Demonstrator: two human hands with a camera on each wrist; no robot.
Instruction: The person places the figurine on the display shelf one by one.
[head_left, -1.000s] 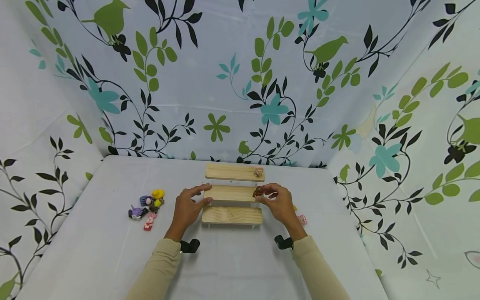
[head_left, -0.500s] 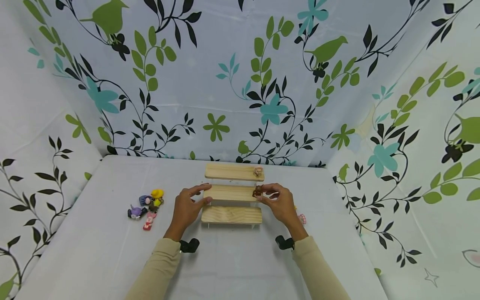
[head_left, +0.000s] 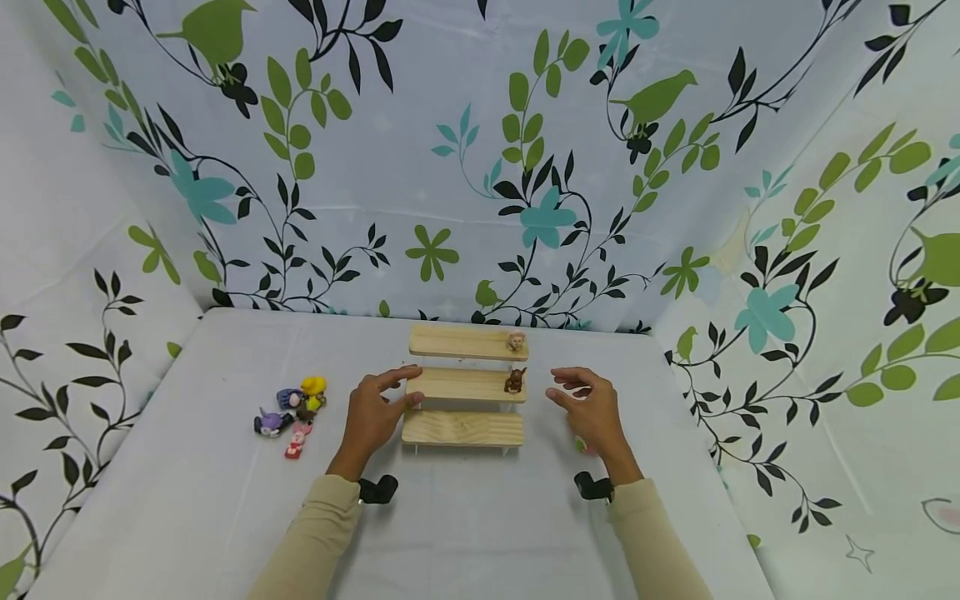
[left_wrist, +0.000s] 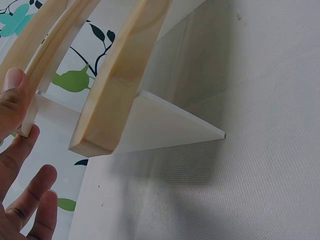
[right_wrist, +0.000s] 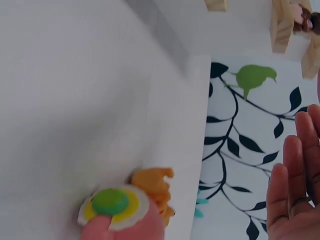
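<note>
A wooden three-step display shelf stands mid-table; its middle board (head_left: 453, 385) has my left hand (head_left: 373, 421) at its left end, thumb and forefinger pinching it. In the left wrist view the thumb (left_wrist: 14, 102) lies against that board while the other fingers spread away. On the board's right end stands a brown figurine (head_left: 514, 381). To the right of it, apart from the shelf, my right hand (head_left: 597, 414) holds nothing, its fingers loosely bent. A small pinkish figurine (head_left: 516, 341) sits at the right end of the top board (head_left: 457, 342).
Several figurines lie left of the shelf, among them a yellow one (head_left: 313, 388), a purple one (head_left: 270, 423) and a pink-and-red one (head_left: 297, 439). Below the right hand are a pink figurine with a green-topped patch (right_wrist: 125, 217) and an orange one (right_wrist: 151, 184). The bottom board (head_left: 461, 428) is nearest.
My right hand has let go of the brown figurine, which stays on the middle board, and has moved off to the right. The left hand keeps its place on the board.
</note>
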